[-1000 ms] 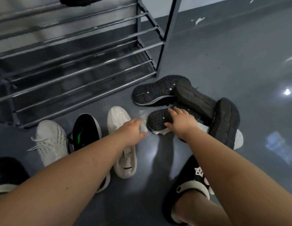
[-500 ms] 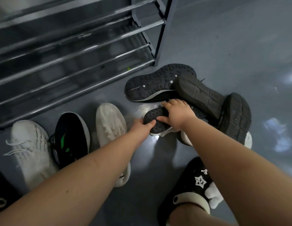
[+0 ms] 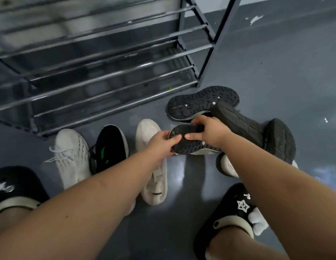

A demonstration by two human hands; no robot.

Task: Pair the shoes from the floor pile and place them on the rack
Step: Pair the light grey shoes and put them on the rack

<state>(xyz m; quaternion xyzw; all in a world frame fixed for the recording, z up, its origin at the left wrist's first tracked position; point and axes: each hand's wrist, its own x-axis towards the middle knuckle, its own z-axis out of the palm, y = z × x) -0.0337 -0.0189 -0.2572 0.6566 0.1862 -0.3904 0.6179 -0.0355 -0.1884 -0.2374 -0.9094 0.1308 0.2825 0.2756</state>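
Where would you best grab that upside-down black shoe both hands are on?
By its toe end, from the near side: the shoe lies sole-up, toe free, heel tucked under the pile. The left hand and right hand grip there now.

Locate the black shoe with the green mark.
The black shoe with the green mark stands on the floor, left of centre, between two white sneakers.

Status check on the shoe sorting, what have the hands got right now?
Left hand and right hand both gripping one sole-up black sneaker. Not yet on the rack. Other upturned dark shoes crowd right behind it.
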